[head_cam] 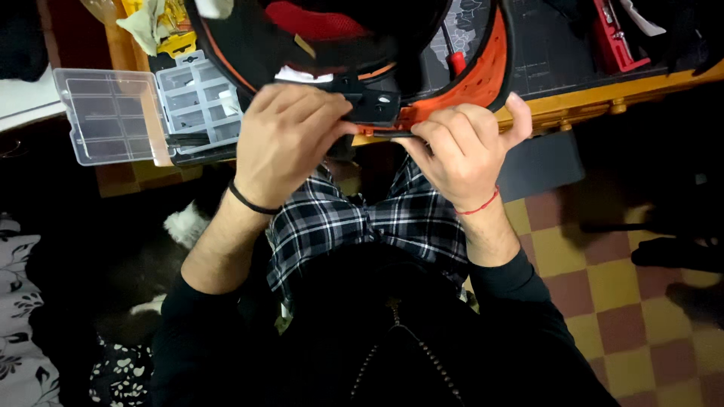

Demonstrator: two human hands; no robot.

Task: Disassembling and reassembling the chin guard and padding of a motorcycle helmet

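I hold a black and orange headband (460, 87), a curved strap with rows of holes, just over the near edge of the wooden table (603, 94). My left hand (290, 143) is curled shut over the black buckle piece (373, 105) at the headband's near end, the fingers folded down on top of it and the thumb tucked under. My right hand (464, 151) pinches the orange strap just right of that buckle, fingertips pressed tight on its lower edge, thumb sticking up beside the strap. Something thin and dark lies between my two hands under the buckle; it may be a strap end or a small tool, I cannot tell which. Left of the headband, on the table, a clear plastic parts box (113, 113) lies open with its lid flat. Beyond the headband, a red tool (615, 38) rests on a dark mat (550, 45).
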